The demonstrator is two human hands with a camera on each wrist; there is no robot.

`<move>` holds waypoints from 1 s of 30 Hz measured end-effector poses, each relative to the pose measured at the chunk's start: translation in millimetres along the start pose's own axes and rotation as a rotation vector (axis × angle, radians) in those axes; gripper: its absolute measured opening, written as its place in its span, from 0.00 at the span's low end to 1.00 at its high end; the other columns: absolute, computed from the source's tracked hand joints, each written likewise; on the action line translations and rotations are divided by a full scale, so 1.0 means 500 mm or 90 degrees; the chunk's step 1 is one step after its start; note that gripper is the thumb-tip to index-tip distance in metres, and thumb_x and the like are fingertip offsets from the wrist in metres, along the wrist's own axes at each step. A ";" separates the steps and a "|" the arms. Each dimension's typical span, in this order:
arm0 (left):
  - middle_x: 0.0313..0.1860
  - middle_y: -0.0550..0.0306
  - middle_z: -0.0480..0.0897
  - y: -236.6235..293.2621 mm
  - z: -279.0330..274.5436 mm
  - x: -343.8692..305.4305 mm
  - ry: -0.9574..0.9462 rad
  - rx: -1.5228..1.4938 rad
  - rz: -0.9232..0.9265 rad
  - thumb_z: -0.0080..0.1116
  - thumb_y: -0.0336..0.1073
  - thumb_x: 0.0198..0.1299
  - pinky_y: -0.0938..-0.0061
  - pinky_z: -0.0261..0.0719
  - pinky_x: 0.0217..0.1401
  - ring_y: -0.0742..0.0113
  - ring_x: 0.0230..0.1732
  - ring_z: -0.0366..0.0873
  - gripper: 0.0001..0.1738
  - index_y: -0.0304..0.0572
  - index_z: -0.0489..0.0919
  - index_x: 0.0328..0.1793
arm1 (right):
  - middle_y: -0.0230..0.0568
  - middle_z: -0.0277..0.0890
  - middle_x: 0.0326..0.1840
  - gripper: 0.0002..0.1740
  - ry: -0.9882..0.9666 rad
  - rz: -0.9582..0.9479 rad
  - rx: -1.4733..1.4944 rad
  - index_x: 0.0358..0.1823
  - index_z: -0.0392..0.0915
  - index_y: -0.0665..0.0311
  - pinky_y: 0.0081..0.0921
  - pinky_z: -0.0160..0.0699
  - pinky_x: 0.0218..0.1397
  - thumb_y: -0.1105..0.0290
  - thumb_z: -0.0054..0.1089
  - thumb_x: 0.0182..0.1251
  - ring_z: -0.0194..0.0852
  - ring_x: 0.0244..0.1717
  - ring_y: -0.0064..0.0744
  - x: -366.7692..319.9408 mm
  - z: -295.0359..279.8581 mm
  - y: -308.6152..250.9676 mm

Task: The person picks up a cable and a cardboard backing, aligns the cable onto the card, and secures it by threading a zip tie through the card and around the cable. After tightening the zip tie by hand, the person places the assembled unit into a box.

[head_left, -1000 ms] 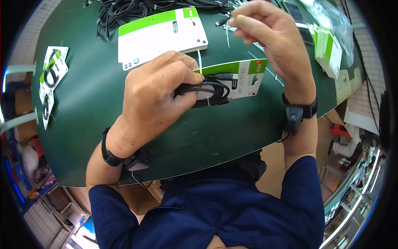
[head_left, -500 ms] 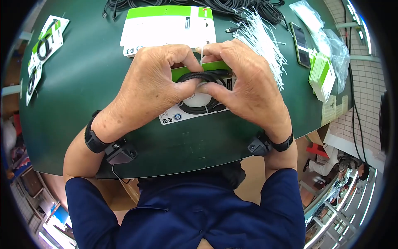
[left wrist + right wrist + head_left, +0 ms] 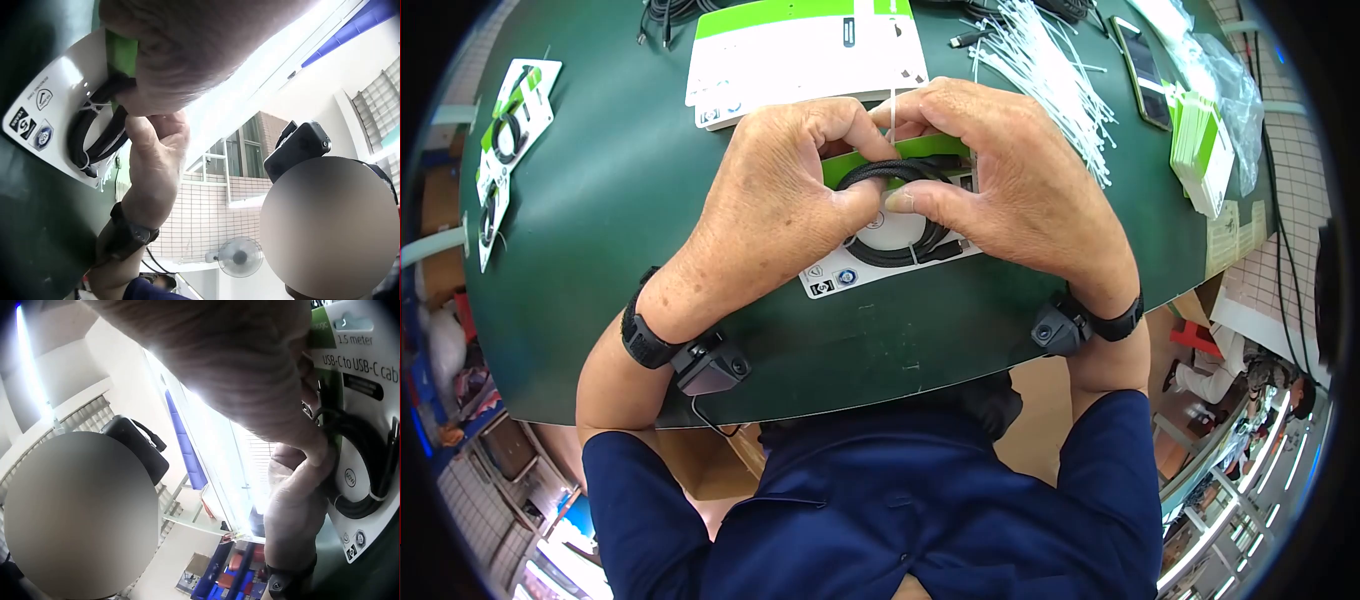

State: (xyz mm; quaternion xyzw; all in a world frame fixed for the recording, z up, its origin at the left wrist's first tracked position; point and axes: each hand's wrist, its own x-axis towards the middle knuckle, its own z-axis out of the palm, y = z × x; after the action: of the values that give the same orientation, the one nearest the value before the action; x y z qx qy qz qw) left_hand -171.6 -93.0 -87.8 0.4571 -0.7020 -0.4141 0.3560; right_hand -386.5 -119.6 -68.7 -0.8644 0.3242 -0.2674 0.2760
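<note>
A white and green packaging card (image 3: 890, 236) is held between both hands over the green table, printed "USB-C to USB-C" in the right wrist view. Against its front lies a coiled black USB-C cable (image 3: 882, 259), bound with small white ties. The left hand (image 3: 770, 190) grips the card and coil from the left, thumb inside the loop. From the right, the right hand (image 3: 1040, 185) holds them, its thumb against the coil and its other fingers behind the card. A white cable tie (image 3: 893, 115) sticks up between the two hands at the card's top edge.
Beyond the hands lies a stack of large cards (image 3: 780, 65). To its right are loose white cable ties (image 3: 1045, 85), a phone (image 3: 1142, 75), small green and white cards (image 3: 1200, 150) and a clear plastic bag (image 3: 1235, 105). Carded cables (image 3: 520, 110) lie at the left.
The right hand, earlier raised over the cable ties at the right, has come down to the card and grips it opposite the left hand. The card has turned and shifted left.
</note>
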 end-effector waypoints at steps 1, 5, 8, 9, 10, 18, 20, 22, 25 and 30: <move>0.31 0.50 0.88 -0.003 0.003 0.000 0.019 -0.018 0.016 0.70 0.24 0.51 0.73 0.81 0.41 0.70 0.32 0.83 0.08 0.32 0.87 0.38 | 0.46 0.85 0.46 0.25 0.001 0.002 0.012 0.52 0.81 0.67 0.37 0.85 0.53 0.75 0.78 0.50 0.86 0.48 0.48 -0.001 0.001 0.000; 0.33 0.52 0.88 -0.002 0.004 0.002 -0.001 -0.021 -0.004 0.69 0.23 0.51 0.75 0.81 0.41 0.72 0.33 0.83 0.08 0.31 0.87 0.39 | 0.47 0.83 0.45 0.23 0.005 0.001 0.001 0.51 0.80 0.67 0.39 0.83 0.52 0.78 0.74 0.50 0.85 0.47 0.51 -0.005 0.000 -0.005; 0.34 0.53 0.89 -0.002 0.010 0.003 0.006 -0.032 -0.011 0.68 0.22 0.52 0.76 0.81 0.42 0.74 0.34 0.83 0.08 0.31 0.87 0.39 | 0.48 0.82 0.44 0.23 -0.002 -0.010 -0.064 0.51 0.79 0.68 0.40 0.83 0.52 0.80 0.70 0.51 0.84 0.46 0.54 -0.008 0.008 -0.005; 0.34 0.54 0.89 -0.002 0.011 0.002 0.011 -0.039 -0.014 0.68 0.22 0.52 0.76 0.81 0.43 0.75 0.34 0.83 0.08 0.31 0.87 0.40 | 0.49 0.81 0.44 0.23 0.001 -0.008 -0.064 0.51 0.79 0.68 0.40 0.83 0.52 0.81 0.69 0.50 0.83 0.46 0.55 -0.008 0.011 -0.005; 0.34 0.54 0.89 -0.001 0.011 0.002 0.007 -0.038 -0.014 0.68 0.22 0.52 0.76 0.81 0.43 0.75 0.34 0.83 0.08 0.31 0.87 0.40 | 0.49 0.81 0.43 0.23 0.005 -0.006 -0.065 0.50 0.78 0.68 0.41 0.82 0.52 0.82 0.67 0.50 0.83 0.46 0.56 -0.008 0.014 -0.004; 0.33 0.57 0.87 0.000 0.012 0.000 0.012 -0.048 -0.012 0.66 0.20 0.51 0.78 0.81 0.44 0.76 0.36 0.83 0.08 0.31 0.86 0.39 | 0.50 0.81 0.43 0.23 -0.009 0.003 -0.056 0.51 0.78 0.69 0.40 0.83 0.52 0.83 0.64 0.50 0.84 0.47 0.55 -0.007 0.014 -0.005; 0.32 0.56 0.87 0.001 0.009 -0.003 0.005 -0.060 -0.029 0.65 0.21 0.51 0.78 0.80 0.43 0.76 0.35 0.82 0.09 0.31 0.86 0.39 | 0.49 0.82 0.44 0.22 -0.022 0.001 -0.053 0.52 0.78 0.69 0.38 0.84 0.52 0.82 0.65 0.52 0.85 0.47 0.53 -0.003 0.008 -0.005; 0.32 0.56 0.87 0.002 0.006 -0.006 0.006 -0.071 -0.040 0.65 0.21 0.50 0.77 0.80 0.42 0.76 0.35 0.81 0.09 0.31 0.86 0.39 | 0.45 0.84 0.43 0.18 -0.002 0.023 0.058 0.52 0.81 0.70 0.33 0.85 0.51 0.80 0.67 0.57 0.87 0.45 0.43 -0.001 -0.001 -0.005; 0.30 0.55 0.85 0.001 0.000 -0.006 -0.020 -0.044 -0.050 0.64 0.22 0.50 0.76 0.79 0.40 0.75 0.33 0.79 0.08 0.31 0.85 0.38 | 0.42 0.86 0.41 0.15 0.006 0.073 0.131 0.51 0.83 0.70 0.29 0.86 0.50 0.77 0.69 0.63 0.88 0.42 0.34 0.002 -0.005 -0.009; 0.28 0.54 0.83 0.001 0.004 -0.005 -0.002 -0.058 -0.018 0.62 0.23 0.49 0.74 0.78 0.39 0.74 0.31 0.77 0.07 0.31 0.84 0.36 | 0.37 0.87 0.37 0.09 0.044 0.123 0.123 0.47 0.86 0.69 0.23 0.86 0.46 0.74 0.70 0.69 0.86 0.37 0.24 0.005 0.005 -0.011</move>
State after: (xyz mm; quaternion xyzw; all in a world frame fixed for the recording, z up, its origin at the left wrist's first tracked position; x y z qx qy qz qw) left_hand -172.8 -89.8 -88.3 0.4496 -0.6762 -0.4517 0.3695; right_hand -381.2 -117.0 -66.1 -0.7891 0.3879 -0.2988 0.3710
